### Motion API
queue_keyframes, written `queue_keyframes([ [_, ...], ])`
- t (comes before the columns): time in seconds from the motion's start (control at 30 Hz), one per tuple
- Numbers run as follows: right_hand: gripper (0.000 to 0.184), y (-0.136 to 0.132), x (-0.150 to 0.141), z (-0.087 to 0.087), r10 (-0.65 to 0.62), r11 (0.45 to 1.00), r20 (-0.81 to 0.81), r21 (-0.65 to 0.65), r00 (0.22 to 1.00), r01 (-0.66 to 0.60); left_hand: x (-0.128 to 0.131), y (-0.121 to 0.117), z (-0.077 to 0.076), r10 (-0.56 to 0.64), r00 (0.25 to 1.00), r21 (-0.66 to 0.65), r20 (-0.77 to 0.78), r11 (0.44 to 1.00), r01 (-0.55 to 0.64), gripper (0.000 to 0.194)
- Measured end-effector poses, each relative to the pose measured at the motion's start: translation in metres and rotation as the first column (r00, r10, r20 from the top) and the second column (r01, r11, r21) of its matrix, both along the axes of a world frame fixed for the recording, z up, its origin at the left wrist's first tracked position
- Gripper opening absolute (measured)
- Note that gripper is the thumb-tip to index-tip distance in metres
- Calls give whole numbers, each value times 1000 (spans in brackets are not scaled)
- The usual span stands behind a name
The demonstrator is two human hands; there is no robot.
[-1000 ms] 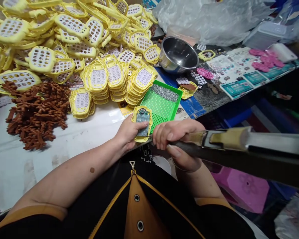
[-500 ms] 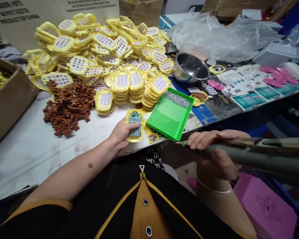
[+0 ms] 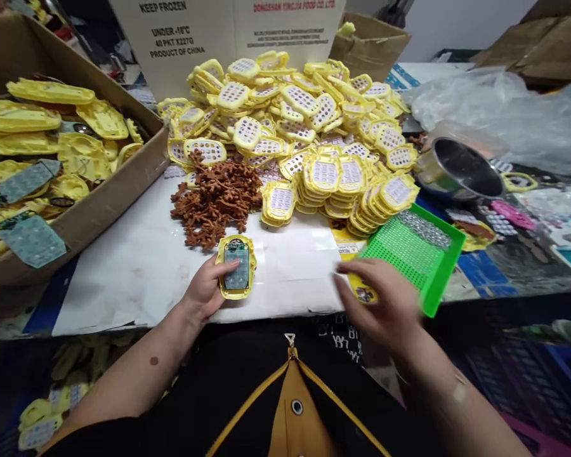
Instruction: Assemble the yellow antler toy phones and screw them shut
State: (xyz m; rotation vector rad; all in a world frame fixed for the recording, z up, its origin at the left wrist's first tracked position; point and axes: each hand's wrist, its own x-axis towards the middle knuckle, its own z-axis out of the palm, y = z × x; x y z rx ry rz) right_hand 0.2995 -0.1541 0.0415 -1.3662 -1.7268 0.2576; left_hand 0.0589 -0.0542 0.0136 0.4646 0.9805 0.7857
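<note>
My left hand grips a yellow plastic casing half above the near edge of the table, thumb pressed on the greenish circuit board inside it. To the right, my right hand is blurred by motion; its thumb and forefinger are apart, and nothing shows between them. Just behind that hand lies a green perforated tray, with a heap of small silvery screws at its far end. A power screwdriver hangs at the right edge, apart from my hand.
Stacked yellow casings with keypads stand behind the brown plastic pieces. More casings are heaped further back. At left is a cardboard box of casings with boards. A steel bowl and plastic bag are at right.
My right hand has let go of the screwdriver and moved left over the table edge. My left hand still holds the casing, now further left. The view has swung left, showing the box.
</note>
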Motion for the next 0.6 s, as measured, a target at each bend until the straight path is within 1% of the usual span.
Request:
queue_keyframes([
  [0.03,13,25,-18,-5,33,999,178,9,983,-35,-9,0,-1,23,1000,11,1,1000,-23,35],
  [0.07,13,51,-37,-11,87,996,280,-48,956,-76,-17,0,-1,45,999,23,9,999,-45,38],
  [0.1,18,76,-56,-18,93,989,347,-142,933,-46,-24,-1,-2,65,998,32,22,997,-65,40],
  [0.17,28,119,-90,-31,41,956,438,-280,898,93,-37,-2,-4,96,994,41,60,994,-98,44],
  [0.2,29,135,-102,-38,17,932,461,-328,887,153,-42,-3,-5,105,992,38,76,993,-108,45],
  [0.23,26,146,-111,-43,2,916,464,-356,886,185,-46,-4,-6,107,990,32,90,993,-111,44],
  [0.27,21,153,-115,-48,-12,917,453,-350,891,191,-50,-5,-7,106,990,23,97,994,-109,42],
  [0.33,19,156,-112,-54,-58,938,394,-292,917,185,-56,-5,-10,89,991,3,104,996,-90,38],
  [0.4,20,150,-98,-54,-125,972,227,-167,966,165,-60,-4,-13,65,991,-3,115,998,-65,37],
  [0.43,18,145,-89,-53,-135,982,125,-115,983,150,-60,-3,-13,54,991,0,125,999,-54,36],
  [0.47,15,139,-81,-50,-127,987,32,-94,991,129,-60,-2,-13,41,990,9,137,999,-43,36],
  [0.53,13,129,-67,-44,-98,987,-108,-139,989,82,-58,-1,-12,5,987,38,162,999,-12,33],
  [0.6,18,121,-59,-37,-60,973,-225,-232,973,7,-54,0,-8,-50,985,77,168,996,38,36],
])
